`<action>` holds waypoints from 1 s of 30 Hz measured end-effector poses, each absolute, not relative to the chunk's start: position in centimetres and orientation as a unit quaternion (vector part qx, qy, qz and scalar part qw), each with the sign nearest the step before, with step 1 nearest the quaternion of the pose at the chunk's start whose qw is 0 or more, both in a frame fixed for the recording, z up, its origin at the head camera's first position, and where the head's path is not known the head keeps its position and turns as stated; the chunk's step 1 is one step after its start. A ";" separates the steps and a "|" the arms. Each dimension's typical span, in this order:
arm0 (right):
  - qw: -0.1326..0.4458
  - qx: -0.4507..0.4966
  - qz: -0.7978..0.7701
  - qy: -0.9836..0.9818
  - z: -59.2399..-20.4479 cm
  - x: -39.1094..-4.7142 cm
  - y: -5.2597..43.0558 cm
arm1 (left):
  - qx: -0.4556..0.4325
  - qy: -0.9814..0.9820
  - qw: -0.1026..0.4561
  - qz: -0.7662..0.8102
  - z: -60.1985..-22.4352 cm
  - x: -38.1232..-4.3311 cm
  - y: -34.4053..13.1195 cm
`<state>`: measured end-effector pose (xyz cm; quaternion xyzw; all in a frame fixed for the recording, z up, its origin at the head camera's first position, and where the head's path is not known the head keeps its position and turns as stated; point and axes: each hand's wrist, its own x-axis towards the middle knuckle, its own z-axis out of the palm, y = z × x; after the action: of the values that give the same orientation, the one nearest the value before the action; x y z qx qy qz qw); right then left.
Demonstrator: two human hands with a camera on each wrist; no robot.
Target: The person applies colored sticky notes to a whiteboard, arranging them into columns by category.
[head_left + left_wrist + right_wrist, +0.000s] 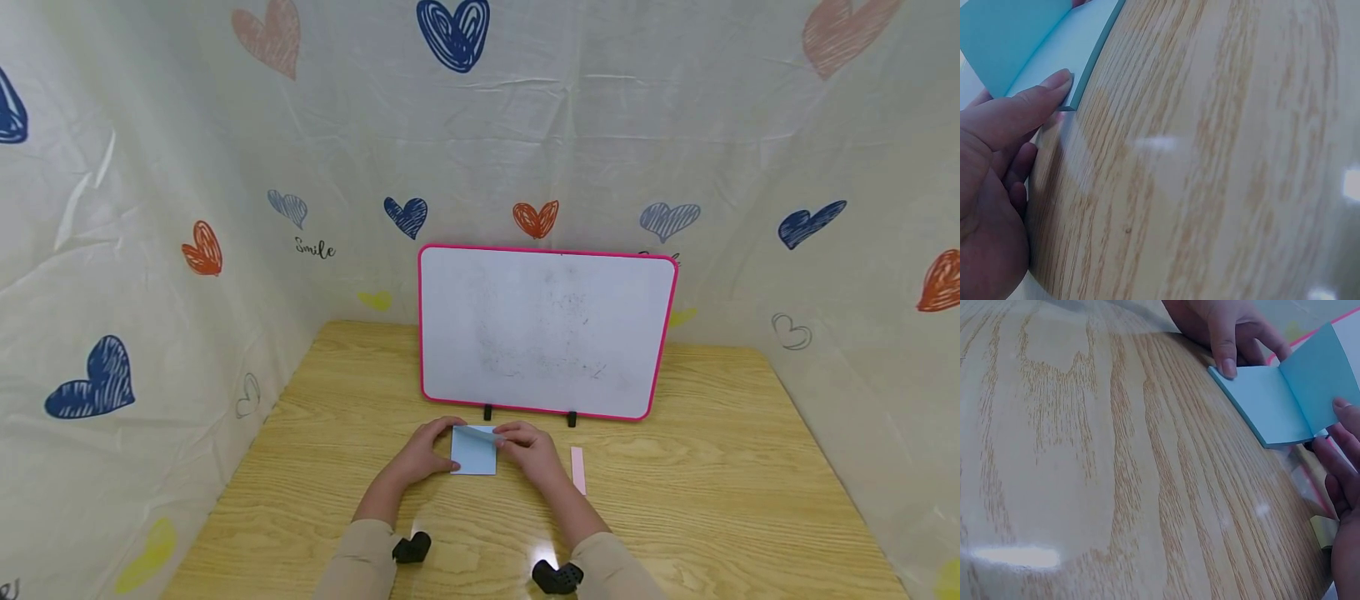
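A light blue sticky note pad lies on the table in front of the whiteboard. My left hand holds it from the left, the thumb pressing its near left corner and the fingers at its far edge. The top sheet is raised from the near side and stands up along its far edge, still joined to the pad there. With thumb and fingers, my right hand pinches the right side of this raised sheet. Part of the right fingers is hidden behind the sheet.
A whiteboard with a pink frame stands behind the pad on black feet. A narrow pink strip lies right of my right hand. The wooden table stretches to both sides; a heart-patterned sheet hangs around it.
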<state>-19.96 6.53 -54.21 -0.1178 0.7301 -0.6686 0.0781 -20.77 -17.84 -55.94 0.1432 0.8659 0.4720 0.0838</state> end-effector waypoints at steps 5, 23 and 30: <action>0.073 -0.119 -0.673 0.726 -54.2 -20.0 6.5 | 0.138 0.867 0.088 0.471 -56.0 -20.8 -17.9; 0.059 -0.092 -0.698 0.708 -56.0 -20.9 6.3 | 0.128 0.873 0.090 0.462 -55.9 -20.7 -18.0; 0.047 -0.073 -0.693 0.716 -57.6 -21.4 6.2 | 0.135 0.875 0.085 0.457 -55.9 -20.7 -18.0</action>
<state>-21.40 6.17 -57.64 -0.0729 0.7156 -0.6931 0.0470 -20.69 -18.03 -55.89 0.1346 0.8751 0.4570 0.0853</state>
